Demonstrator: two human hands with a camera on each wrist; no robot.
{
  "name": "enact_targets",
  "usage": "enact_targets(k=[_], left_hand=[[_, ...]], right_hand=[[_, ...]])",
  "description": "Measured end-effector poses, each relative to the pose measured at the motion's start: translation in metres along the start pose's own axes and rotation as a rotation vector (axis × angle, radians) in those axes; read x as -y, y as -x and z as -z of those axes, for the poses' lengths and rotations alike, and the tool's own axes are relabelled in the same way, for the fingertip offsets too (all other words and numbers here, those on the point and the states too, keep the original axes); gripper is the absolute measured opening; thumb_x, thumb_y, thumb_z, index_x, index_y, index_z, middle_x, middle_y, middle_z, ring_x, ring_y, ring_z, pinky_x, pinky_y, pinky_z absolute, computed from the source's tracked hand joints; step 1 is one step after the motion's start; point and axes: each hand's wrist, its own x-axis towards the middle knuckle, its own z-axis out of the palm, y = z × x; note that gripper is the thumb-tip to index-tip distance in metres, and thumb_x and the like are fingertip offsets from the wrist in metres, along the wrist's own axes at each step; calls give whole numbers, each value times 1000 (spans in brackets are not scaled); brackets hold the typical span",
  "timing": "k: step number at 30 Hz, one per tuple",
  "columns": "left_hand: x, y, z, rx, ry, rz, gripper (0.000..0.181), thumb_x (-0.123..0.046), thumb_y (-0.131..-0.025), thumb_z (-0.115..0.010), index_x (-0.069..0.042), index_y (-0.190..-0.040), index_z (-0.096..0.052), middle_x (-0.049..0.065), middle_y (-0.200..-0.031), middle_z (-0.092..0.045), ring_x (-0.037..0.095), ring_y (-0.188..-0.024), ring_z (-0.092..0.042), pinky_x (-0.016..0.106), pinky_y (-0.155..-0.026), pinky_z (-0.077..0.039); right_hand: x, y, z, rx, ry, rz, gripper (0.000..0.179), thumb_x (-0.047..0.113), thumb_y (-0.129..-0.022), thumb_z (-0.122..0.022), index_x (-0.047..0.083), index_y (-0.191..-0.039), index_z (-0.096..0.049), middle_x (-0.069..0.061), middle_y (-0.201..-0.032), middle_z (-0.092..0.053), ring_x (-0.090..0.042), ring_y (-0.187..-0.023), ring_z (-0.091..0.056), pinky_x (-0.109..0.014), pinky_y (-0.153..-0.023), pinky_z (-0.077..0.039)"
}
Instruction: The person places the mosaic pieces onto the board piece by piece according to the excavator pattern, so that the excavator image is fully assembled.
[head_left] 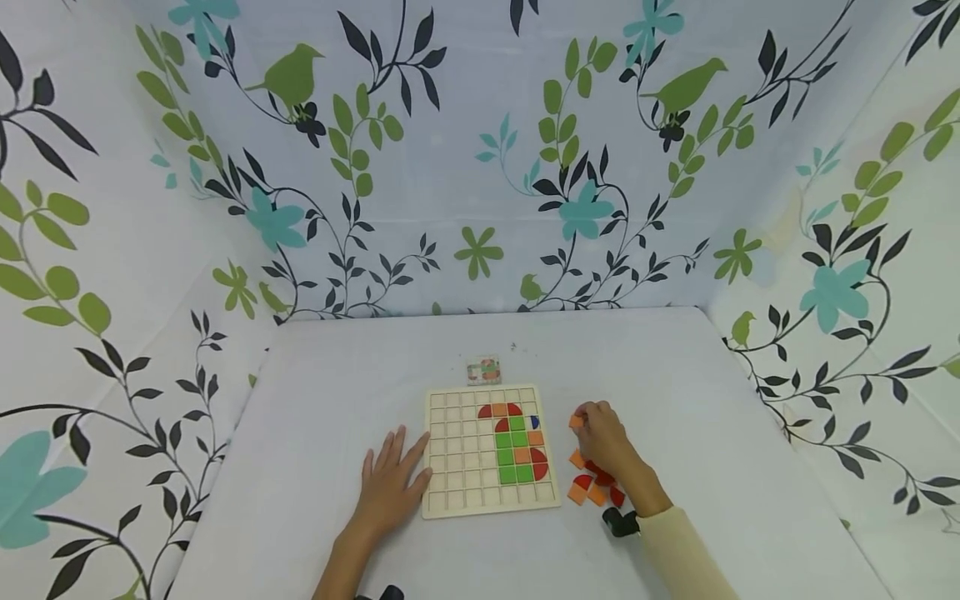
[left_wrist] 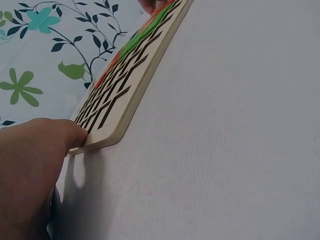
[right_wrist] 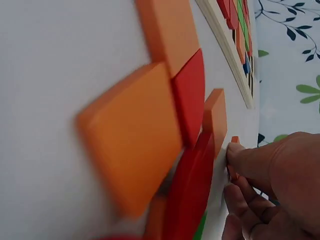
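A pale wooden grid board (head_left: 457,502) lies on the white table, with green square tiles (head_left: 508,475), orange squares, red quarter-round tiles (head_left: 538,471) and a small blue piece (head_left: 535,422) set on its right half. My left hand (head_left: 384,498) rests flat with spread fingers along the board's left edge; in the left wrist view the thumb (left_wrist: 75,132) touches its corner. To the right of the board, my right hand (head_left: 611,442) pinches an orange square tile (head_left: 576,422) between thumb and fingers, low over the table.
Several loose orange tiles (head_left: 577,493) and red tiles (head_left: 617,497) lie in a cluster under and before my right forearm. Behind the board is a small picture card (head_left: 483,371). A patterned cloth (head_left: 480,167) hangs around the table's back and sides.
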Motion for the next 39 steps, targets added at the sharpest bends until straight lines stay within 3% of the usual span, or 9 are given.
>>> enact_targets(k=[7,13,17,21,23,26,31,35,39], left_hand=[[-1,-1,0,3,5,4,60,-35,-104,-63,-22,-160,-47,21,-173,-22,45,-161,-16,73,-124,-4],[-7,-2,-2,-5,-4,-15,60,-36,-103,-62,-22,-160,-48,21,-173,-24,45,-161,-17,73,-124,-5],[-9,-3,-2,-18,-1,-32,59,-34,-103,-63,-21,-159,-50,21,-172,-27,45,-161,-19,73,-124,-7],[-8,-5,-1,0,-20,-22,60,-36,-104,-62,-23,-161,-47,20,-174,-24,44,-161,-16,72,-125,-6],[-6,-5,0,-3,-31,-14,60,-37,-104,-62,-23,-161,-47,20,-174,-24,44,-161,-16,72,-125,-6],[-4,-4,3,-24,-35,-11,60,-36,-103,-62,-22,-160,-48,21,-173,-26,45,-161,-18,73,-124,-7],[-3,-2,3,-21,-27,1,59,-35,-103,-62,-22,-160,-49,21,-173,-26,45,-161,-19,73,-124,-7],[-2,0,3,-1,-30,5,59,-36,-104,-62,-22,-160,-48,20,-173,-25,44,-161,-17,72,-125,-6],[-2,2,3,-4,-41,7,59,-36,-104,-62,-23,-160,-48,20,-173,-25,44,-161,-18,73,-124,-7]], right_hand=[[11,-22,-14,12,-1,24,25,7,-104,-64,-4,-126,-61,-20,-118,-57,-30,-102,-54,-48,-94,-55],[10,-20,-13,9,-12,-18,26,7,-105,-62,-4,-128,-59,-20,-118,-55,-31,-104,-54,-47,-94,-54],[13,-18,-10,-9,-12,-1,25,6,-106,-60,-7,-127,-57,-23,-119,-54,-33,-106,-53,-50,-94,-53],[34,-19,-11,-46,20,24,27,6,-106,-60,-7,-129,-57,-25,-124,-54,-36,-110,-54,-53,-98,-54],[53,-20,-14,-42,37,58,27,9,-107,-61,-4,-131,-58,-24,-126,-55,-36,-113,-55,-54,-100,-54],[81,-20,-24,-21,66,183,27,12,-106,-65,-1,-129,-59,-21,-123,-57,-36,-111,-57,-55,-96,-55],[103,-17,-45,-8,120,423,18,13,-104,-68,3,-117,-61,-13,-106,-60,-29,-94,-57,-46,-76,-51],[107,-15,-59,-22,180,491,13,15,-101,-73,7,-106,-64,-7,-99,-58,-23,-87,-53,-36,-69,-44],[108,-14,-67,-26,231,509,15,18,-98,-77,10,-105,-67,-6,-103,-61,-23,-90,-56,-34,-68,-45]])
